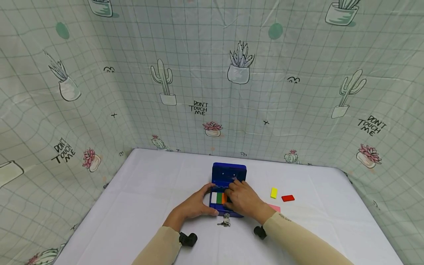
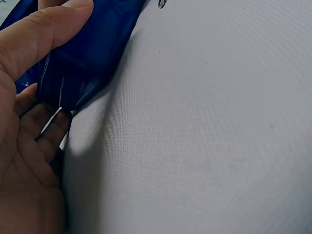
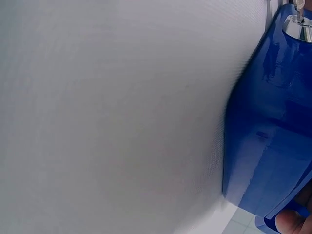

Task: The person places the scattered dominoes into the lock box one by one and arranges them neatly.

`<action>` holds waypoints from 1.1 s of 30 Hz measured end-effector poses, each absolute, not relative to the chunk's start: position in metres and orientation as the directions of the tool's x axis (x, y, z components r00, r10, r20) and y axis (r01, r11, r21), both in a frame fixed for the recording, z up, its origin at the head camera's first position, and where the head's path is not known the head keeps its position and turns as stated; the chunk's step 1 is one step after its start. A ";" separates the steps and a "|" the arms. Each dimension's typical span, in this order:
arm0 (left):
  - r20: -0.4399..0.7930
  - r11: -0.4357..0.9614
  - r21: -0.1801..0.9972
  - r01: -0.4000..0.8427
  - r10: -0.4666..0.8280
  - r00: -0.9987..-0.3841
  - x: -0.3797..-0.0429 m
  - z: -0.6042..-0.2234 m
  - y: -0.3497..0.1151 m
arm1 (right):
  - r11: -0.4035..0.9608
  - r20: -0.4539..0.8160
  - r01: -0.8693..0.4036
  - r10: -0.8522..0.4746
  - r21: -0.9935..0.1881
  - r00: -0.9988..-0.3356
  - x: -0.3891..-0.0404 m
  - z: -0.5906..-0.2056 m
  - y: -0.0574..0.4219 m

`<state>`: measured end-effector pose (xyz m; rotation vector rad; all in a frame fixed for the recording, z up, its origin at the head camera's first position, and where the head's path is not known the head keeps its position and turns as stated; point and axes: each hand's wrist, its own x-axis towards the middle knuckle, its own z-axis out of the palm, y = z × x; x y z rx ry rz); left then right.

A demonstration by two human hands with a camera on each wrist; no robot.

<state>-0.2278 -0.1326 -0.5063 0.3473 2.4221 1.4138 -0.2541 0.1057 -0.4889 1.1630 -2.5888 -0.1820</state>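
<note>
An open blue metal cash box (image 1: 213, 210) stands on the table, its lid (image 1: 228, 173) tilted back. Inside, a white block (image 1: 214, 198), a green block (image 1: 219, 198) and an orange block (image 1: 224, 198) lie side by side. My left hand (image 1: 195, 204) grips the box's left end, thumb at the front and fingers towards the back; the left wrist view shows that thumb (image 2: 48, 36) against the blue wall. My right hand (image 1: 245, 198) reaches into the box, thumb and forefinger at the two ends of the orange block. The hand hides the box's right part.
Keys (image 1: 226, 221) hang from the lock at the box's front; the lock (image 3: 298, 28) shows in the right wrist view. To the right lie a yellow block (image 1: 274, 193), a red block (image 1: 288, 198) and a pink piece (image 1: 275, 208), partly behind my right wrist. A patterned curtain (image 1: 185, 140) rises behind the table.
</note>
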 end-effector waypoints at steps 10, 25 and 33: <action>-0.133 0.468 0.881 0.061 0.370 -0.919 -0.228 -0.507 -0.133 | 0.691 0.268 -0.691 -0.721 0.210 -0.639 -0.254 -0.491 0.109; -0.132 0.467 0.882 0.063 0.373 -0.918 -0.230 -0.507 -0.132 | 0.713 0.324 -0.672 -0.695 0.199 -0.642 -0.252 -0.490 0.115; -0.154 0.487 0.873 0.038 0.348 -0.925 -0.229 -0.506 -0.132 | 0.716 0.353 -0.671 -0.689 0.193 -0.633 -0.252 -0.490 0.121</action>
